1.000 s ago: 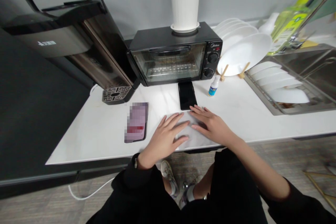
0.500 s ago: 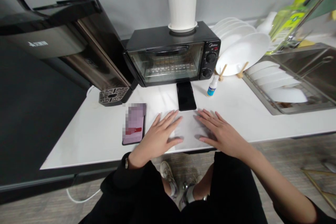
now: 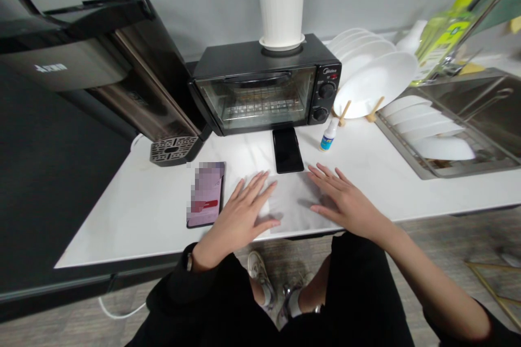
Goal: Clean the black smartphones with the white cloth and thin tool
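My left hand (image 3: 243,216) is open over the white counter (image 3: 134,206), fingers spread, between a phone with a lit, partly blurred screen (image 3: 207,195) and a thin, pale grey sheet (image 3: 292,203). On the sheet's other side, my right hand (image 3: 342,200) is also open, fingers apart and palm down. The sheet lies flat at the counter's front edge; its material is unclear. Neither hand holds anything. Just beyond the sheet lies a dark-screened phone (image 3: 288,150). A small white spray bottle with a blue label (image 3: 329,135) stands beyond my right hand.
A black toaster oven (image 3: 260,97) stands at the back with a white paper cup (image 3: 281,5) on top. At left is a drink dispenser (image 3: 163,92). Plates (image 3: 378,84) stand in a wooden rack, beside a sink (image 3: 492,103) holding bowls (image 3: 442,146).
My hands have moved slightly apart, the left one leftward, showing more of the grey sheet. Both stay open. The view has shifted a little.
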### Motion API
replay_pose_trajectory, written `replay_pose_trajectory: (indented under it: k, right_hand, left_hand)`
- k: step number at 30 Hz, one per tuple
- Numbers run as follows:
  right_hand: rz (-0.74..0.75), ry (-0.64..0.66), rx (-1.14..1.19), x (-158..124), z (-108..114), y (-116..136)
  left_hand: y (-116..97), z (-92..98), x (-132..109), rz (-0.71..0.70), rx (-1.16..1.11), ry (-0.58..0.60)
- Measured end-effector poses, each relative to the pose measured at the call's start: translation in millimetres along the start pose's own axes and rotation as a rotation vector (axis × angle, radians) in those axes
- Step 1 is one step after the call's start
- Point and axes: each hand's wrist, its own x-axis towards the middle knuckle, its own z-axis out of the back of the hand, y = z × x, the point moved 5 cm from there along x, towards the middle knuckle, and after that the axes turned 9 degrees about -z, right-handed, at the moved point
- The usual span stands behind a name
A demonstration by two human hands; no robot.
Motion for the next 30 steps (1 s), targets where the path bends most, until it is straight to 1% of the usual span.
replay_pose_trajectory:
  k: [2, 6, 11, 13, 15, 18, 21, 23, 24, 26, 28, 29, 30]
  right_hand:
    - [-0.007, 0.013, 0.003, 0.4, 0.4, -2.4]
    - [-0.012, 0.062, -0.027, 0.4, -3.8, -7.7]
    - [-0.023, 0.026, 0.036, -0.3, 1.9, -11.2]
    - [-0.015, 0.031, 0.028, -0.6, 2.1, -12.2]
    - [-0.012, 0.054, -0.006, -0.5, -1.0, -13.5]
    - [-0.022, 0.083, -0.036, -0.8, -6.9, -14.1]
    - [-0.031, 0.065, 0.02, -2.9, -5.6, -13.1]
    - [-0.116, -0.027, 0.12, -2.6, 4.0, -21.0]
    - [-0.191, -0.105, 0.182, -0.9, 11.4, -29.8]
    - [-0.356, -0.305, 0.308, 7.0, 28.2, -54.9]
    - [-0.458, -0.473, 0.403, 24.2, 41.8, -81.2]
    - [-0.473, -0.513, 0.426, 36.6, 45.9, -91.2]
    - [-0.466, -0.514, 0.448, 50.4, 48.0, -97.5]
  left_hand:
    - [0.3, -0.1, -1.7, 0.016, -0.002, -0.009]
    - [-0.9, -1.9, -4.4, -0.005, -0.015, 0.005]
    - [-1.5, 7.2, -3.9, 0.03, -0.01, -0.071]
    - [-2.4, 4.9, -2.4, 0.019, -0.018, -0.05]
    - [-2.3, -1.3, -1.1, 0.0, -0.03, 0.001]
    - [0.4, -8.5, -0.7, 0.011, -0.044, 0.062]
    - [0.3, -6.1, -3.3, 0.009, -0.064, 0.055]
    - [-1.9, -1.3, -7.5, -0.002, -0.077, 0.005]
    - [-3.4, 0.6, -10.4, -0.005, -0.082, -0.023]
    - [-7.0, 1.4, -16.2, -0.011, -0.091, -0.054]
    - [-12.0, 0.8, -20.6, -0.028, -0.098, -0.076]
    - [-14.7, 2.0, -22.1, -0.035, -0.104, -0.101]
    - [-17.4, 4.8, -23.2, -0.037, -0.112, -0.142]
